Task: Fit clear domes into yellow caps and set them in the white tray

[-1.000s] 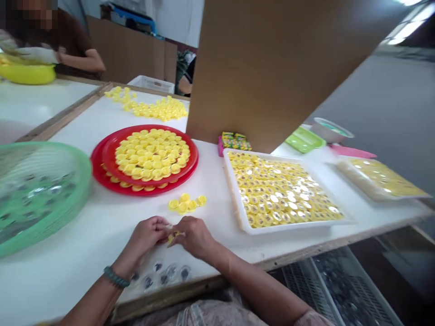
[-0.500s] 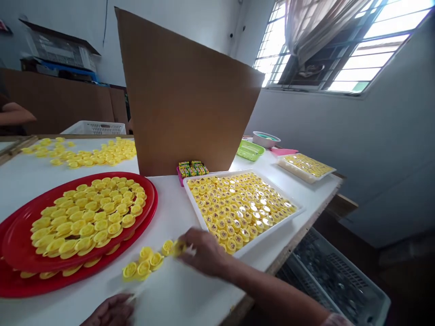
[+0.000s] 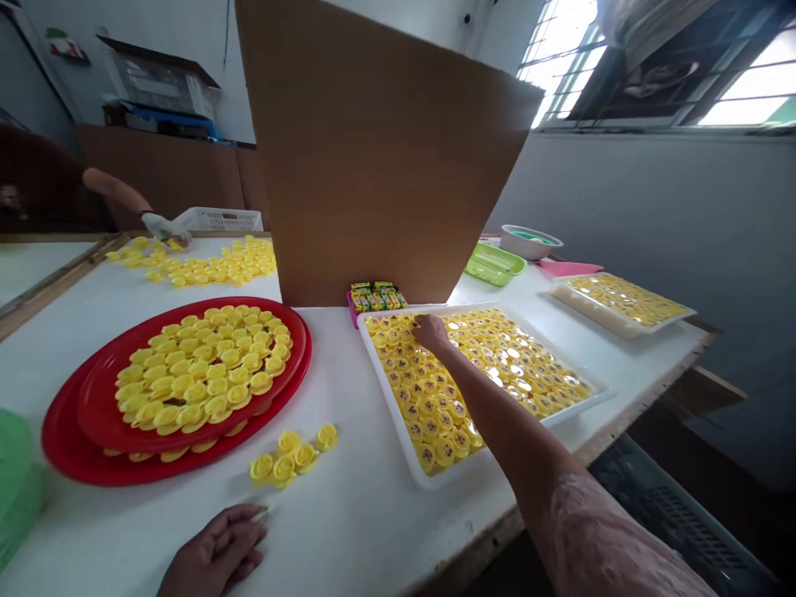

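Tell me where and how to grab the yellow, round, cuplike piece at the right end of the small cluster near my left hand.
I'd pinch opposite edges of the yellow, round, cuplike piece between thumb and fingertip, coming from above and the right: its round rim seems to face up, and its cluster neighbours lie to its left.

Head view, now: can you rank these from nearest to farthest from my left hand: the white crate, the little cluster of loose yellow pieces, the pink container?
From your left hand:
1. Loose yellow pieces, just ahead, slightly right.
2. Pink container, farther ahead, to the right.
3. White crate, ahead in the background.
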